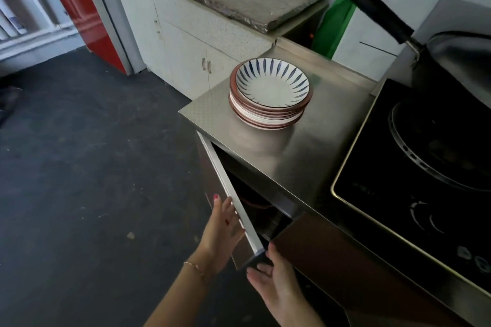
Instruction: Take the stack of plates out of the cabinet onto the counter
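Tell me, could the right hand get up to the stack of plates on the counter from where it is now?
Probably yes. The right hand is open and empty, low by the cabinet door. The stack of plates sits in the open on the steel counter, with nothing above or in front of it.

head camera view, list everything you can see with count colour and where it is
stack of plates: one stack, white with blue streaks and brown rims, on the steel counter near its left end
counter: one, bare steel
cabinet door: one, brown face with a pale edge, partly open under the counter
cooktop: one, black, set on the counter at right
pan: one, dark with a black handle, on the cooktop
white cabinets: one run, grey slab on top, along the far wall
hands: left hand flat on the door's outer face, right hand open by the door's near corner
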